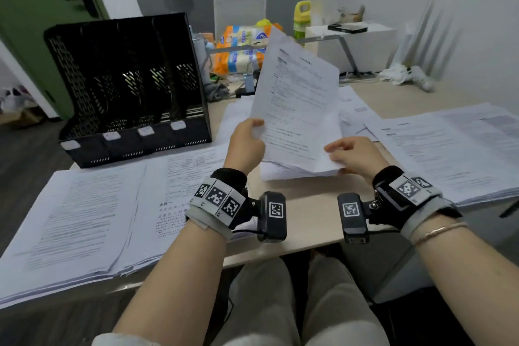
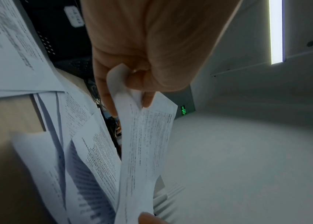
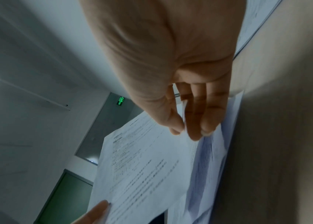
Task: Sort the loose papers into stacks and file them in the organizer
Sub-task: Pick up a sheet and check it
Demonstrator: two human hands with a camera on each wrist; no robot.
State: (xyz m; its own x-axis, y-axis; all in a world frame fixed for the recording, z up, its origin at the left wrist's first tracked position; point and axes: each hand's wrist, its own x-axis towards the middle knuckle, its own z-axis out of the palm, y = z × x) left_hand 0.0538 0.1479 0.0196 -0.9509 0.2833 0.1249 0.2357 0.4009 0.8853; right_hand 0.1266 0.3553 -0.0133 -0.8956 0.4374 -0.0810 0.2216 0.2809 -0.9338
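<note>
A printed white sheet [image 1: 297, 104] stands tilted up above the desk's middle. My left hand [image 1: 247, 140] pinches its left edge, thumb on the front; the left wrist view shows the sheet [image 2: 144, 144] crumpled between thumb and fingers. My right hand [image 1: 351, 154] pinches the sheet's lower right corner, and in the right wrist view thumb and fingers close on the paper's edge [image 3: 185, 121]. A small stack [image 1: 283, 171] lies under the sheet. The black mesh organizer [image 1: 126, 87] with several slots stands at the left back.
Thick paper stacks lie at the left front [image 1: 78, 222] and right [image 1: 449, 149], with loose sheets [image 1: 354, 109] behind. Packaged goods [image 1: 241, 48], a green bottle [image 1: 302, 18] and a chair [image 1: 238, 14] are beyond the desk. Bare desk edge [image 1: 306, 222] lies between my wrists.
</note>
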